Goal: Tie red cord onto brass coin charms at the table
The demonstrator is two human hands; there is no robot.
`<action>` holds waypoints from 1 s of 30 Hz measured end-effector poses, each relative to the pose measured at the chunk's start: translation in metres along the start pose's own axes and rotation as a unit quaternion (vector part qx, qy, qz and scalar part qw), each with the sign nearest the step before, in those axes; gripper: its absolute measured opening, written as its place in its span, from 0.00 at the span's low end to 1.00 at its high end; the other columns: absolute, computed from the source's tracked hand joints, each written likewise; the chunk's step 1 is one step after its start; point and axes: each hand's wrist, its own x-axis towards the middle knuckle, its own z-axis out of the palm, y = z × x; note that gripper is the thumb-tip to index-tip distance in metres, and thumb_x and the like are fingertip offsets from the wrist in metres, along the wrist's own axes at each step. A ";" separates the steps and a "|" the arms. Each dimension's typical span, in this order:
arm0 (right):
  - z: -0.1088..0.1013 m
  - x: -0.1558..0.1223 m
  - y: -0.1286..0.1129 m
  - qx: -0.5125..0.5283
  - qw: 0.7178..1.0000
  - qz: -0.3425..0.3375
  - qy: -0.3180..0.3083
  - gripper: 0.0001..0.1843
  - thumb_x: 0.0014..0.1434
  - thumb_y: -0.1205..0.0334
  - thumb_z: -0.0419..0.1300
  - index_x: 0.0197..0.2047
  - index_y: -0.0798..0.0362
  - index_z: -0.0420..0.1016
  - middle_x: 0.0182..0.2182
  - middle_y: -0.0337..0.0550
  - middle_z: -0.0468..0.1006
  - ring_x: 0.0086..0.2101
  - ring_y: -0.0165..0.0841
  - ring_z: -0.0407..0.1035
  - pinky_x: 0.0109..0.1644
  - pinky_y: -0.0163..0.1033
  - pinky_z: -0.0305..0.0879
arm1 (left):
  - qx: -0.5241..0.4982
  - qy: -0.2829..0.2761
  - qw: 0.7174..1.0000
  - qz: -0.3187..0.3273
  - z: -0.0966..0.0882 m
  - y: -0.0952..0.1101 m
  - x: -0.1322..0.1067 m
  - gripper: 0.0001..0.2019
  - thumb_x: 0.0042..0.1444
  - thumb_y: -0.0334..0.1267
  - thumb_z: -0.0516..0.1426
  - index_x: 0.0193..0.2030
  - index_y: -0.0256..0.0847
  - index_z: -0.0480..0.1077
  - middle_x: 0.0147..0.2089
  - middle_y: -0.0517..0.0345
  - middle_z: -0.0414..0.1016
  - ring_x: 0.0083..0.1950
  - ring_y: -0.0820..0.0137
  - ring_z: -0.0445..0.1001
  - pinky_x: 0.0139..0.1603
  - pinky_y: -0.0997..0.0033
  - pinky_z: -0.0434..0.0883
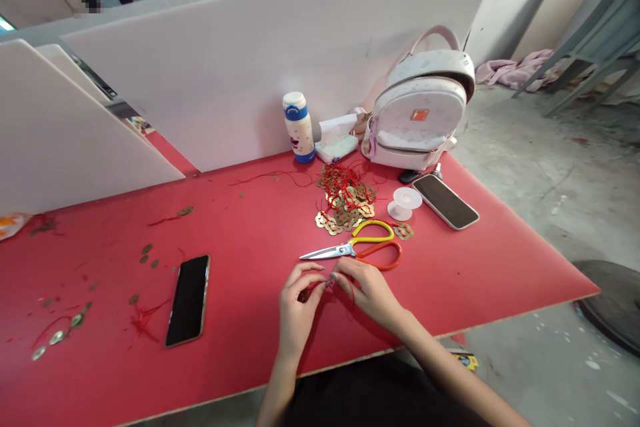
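Head view: left hand (296, 307) and right hand (369, 290) both pinch a red cord (320, 288) near the worktop's (250, 213) front edge, just beside the scissors (357, 248). They seem mid-knot, work that demands steady fingertip tension.

a: what does the person wear?
b: the left hand (295, 310) and the right hand (370, 290) are bare, and both forearms are bare to the picture edge. near the body, a black garment (370, 393) covers the lap.

Scissors (357, 250) lie just behind the hands (333, 297), coins (345, 203) farther back.
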 end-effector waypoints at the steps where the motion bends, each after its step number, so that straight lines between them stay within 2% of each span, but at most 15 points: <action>1: 0.000 0.001 0.000 0.014 1.000 -0.003 0.005 0.17 0.70 0.58 0.49 0.29 0.52 0.66 0.26 0.40 0.71 0.28 0.32 0.64 0.32 0.34 0.57 | -0.017 -0.016 1.000 -0.010 0.001 0.001 -0.001 0.06 0.55 0.37 0.61 0.30 0.41 0.79 0.45 0.52 0.77 0.38 0.68 0.75 0.35 0.74 0.70; 4: 0.007 0.002 0.002 0.080 0.997 -0.008 0.020 0.18 0.70 0.57 0.48 0.28 0.52 0.64 0.25 0.39 0.68 0.28 0.32 0.62 0.32 0.34 0.57 | -0.114 -0.040 0.991 -0.057 0.006 0.001 -0.002 0.07 0.54 0.39 0.63 0.29 0.39 0.79 0.50 0.48 0.78 0.43 0.63 0.78 0.38 0.72 0.72; 6: 0.015 0.000 0.005 0.119 0.993 -0.001 0.025 0.18 0.71 0.56 0.47 0.29 0.52 0.64 0.25 0.39 0.68 0.27 0.31 0.62 0.32 0.33 0.58 | -0.187 -0.013 0.978 -0.092 0.012 -0.002 -0.001 0.08 0.51 0.41 0.65 0.28 0.39 0.79 0.50 0.47 0.79 0.46 0.59 0.78 0.43 0.69 0.74; 8: 0.023 -0.004 0.006 0.124 0.992 0.002 0.015 0.17 0.70 0.57 0.47 0.31 0.52 0.66 0.26 0.40 0.70 0.27 0.31 0.64 0.32 0.33 0.59 | -0.224 0.038 0.967 -0.119 0.016 -0.006 0.001 0.08 0.49 0.42 0.65 0.29 0.38 0.79 0.45 0.47 0.82 0.45 0.59 0.79 0.45 0.67 0.74; 11: 0.030 -0.011 0.004 0.088 0.996 -0.024 -0.023 0.12 0.70 0.62 0.47 0.37 0.52 0.69 0.31 0.43 0.75 0.31 0.33 0.67 0.36 0.35 0.62 | -0.167 0.097 0.974 -0.118 0.019 -0.011 0.007 0.08 0.49 0.41 0.64 0.31 0.38 0.80 0.35 0.49 0.83 0.38 0.60 0.80 0.41 0.65 0.75; 13: 0.032 -0.014 0.002 0.072 0.996 -0.038 -0.035 0.11 0.69 0.65 0.47 0.39 0.51 0.69 0.33 0.44 0.76 0.32 0.34 0.68 0.37 0.35 0.63 | -0.080 0.113 0.987 -0.077 0.019 -0.014 0.009 0.07 0.51 0.40 0.62 0.31 0.39 0.80 0.34 0.51 0.82 0.37 0.60 0.79 0.41 0.65 0.75; 16: 0.034 -0.013 0.003 0.069 0.997 -0.040 -0.008 0.11 0.69 0.64 0.47 0.36 0.51 0.68 0.30 0.43 0.75 0.30 0.34 0.67 0.35 0.35 0.62 | 0.033 0.110 0.993 -0.006 0.017 -0.019 0.010 0.06 0.54 0.38 0.60 0.32 0.41 0.79 0.36 0.52 0.82 0.39 0.60 0.79 0.43 0.63 0.74; 18: 0.036 -0.011 0.006 0.084 0.996 -0.027 0.030 0.14 0.70 0.62 0.46 0.33 0.51 0.65 0.27 0.42 0.72 0.28 0.33 0.66 0.33 0.34 0.61 | 0.069 0.094 0.993 0.008 0.017 -0.022 0.010 0.06 0.55 0.38 0.59 0.33 0.42 0.79 0.35 0.52 0.82 0.37 0.61 0.78 0.40 0.65 0.74; 22: 0.038 -0.008 0.012 0.113 0.990 0.008 0.079 0.17 0.71 0.60 0.45 0.30 0.51 0.62 0.25 0.39 0.69 0.26 0.31 0.65 0.32 0.34 0.60 | 0.069 0.050 0.996 -0.004 0.017 -0.024 0.009 0.07 0.58 0.36 0.57 0.36 0.41 0.77 0.37 0.52 0.81 0.36 0.64 0.79 0.36 0.69 0.74; 26: 0.036 -0.009 0.015 0.100 0.989 0.008 0.105 0.18 0.72 0.60 0.44 0.29 0.51 0.62 0.25 0.39 0.68 0.27 0.31 0.63 0.32 0.35 0.59 | 0.058 0.027 0.998 -0.001 0.017 -0.023 0.011 0.08 0.60 0.36 0.56 0.37 0.41 0.77 0.39 0.51 0.82 0.40 0.63 0.80 0.39 0.68 0.75; 30: 0.029 -0.009 0.017 0.087 0.992 -0.007 0.095 0.18 0.71 0.61 0.44 0.29 0.52 0.62 0.26 0.40 0.68 0.28 0.32 0.63 0.34 0.35 0.59 | 0.062 0.021 0.998 -0.003 0.018 -0.023 0.012 0.08 0.60 0.37 0.55 0.38 0.41 0.77 0.40 0.51 0.82 0.41 0.61 0.80 0.41 0.66 0.75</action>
